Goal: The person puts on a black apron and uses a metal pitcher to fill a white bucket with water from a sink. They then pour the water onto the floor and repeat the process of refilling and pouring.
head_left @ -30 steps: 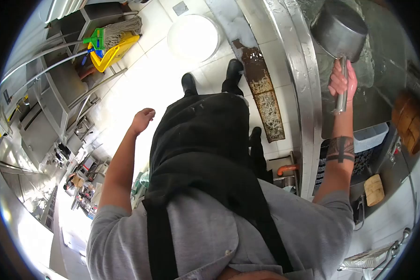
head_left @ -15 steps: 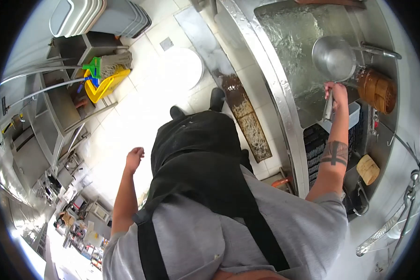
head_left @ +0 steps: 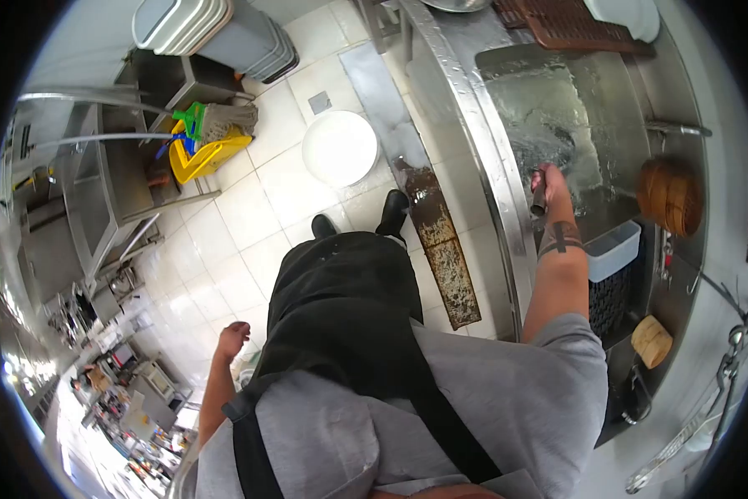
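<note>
My right hand (head_left: 548, 181) is shut on the metal handle of a saucepan (head_left: 539, 198). The pan's bowl is dipped into the churning water of the steel sink (head_left: 615, 125) and is mostly hidden by the water. My left hand (head_left: 231, 339) hangs at my side above the tiled floor, empty, with its fingers loosely curled. I wear a black apron over a grey shirt.
A bamboo steamer (head_left: 669, 195) sits at the sink's right edge, with a white tub (head_left: 613, 249) below it. A brown rack (head_left: 569, 21) lies beyond the sink. On the floor are a white round bucket (head_left: 339, 148), a rusty mat (head_left: 442, 249) and a yellow mop bucket (head_left: 201, 156).
My right hand lowered the saucepan from above the sink down into the water. My left arm dropped to my side. My head swung, shifting the view.
</note>
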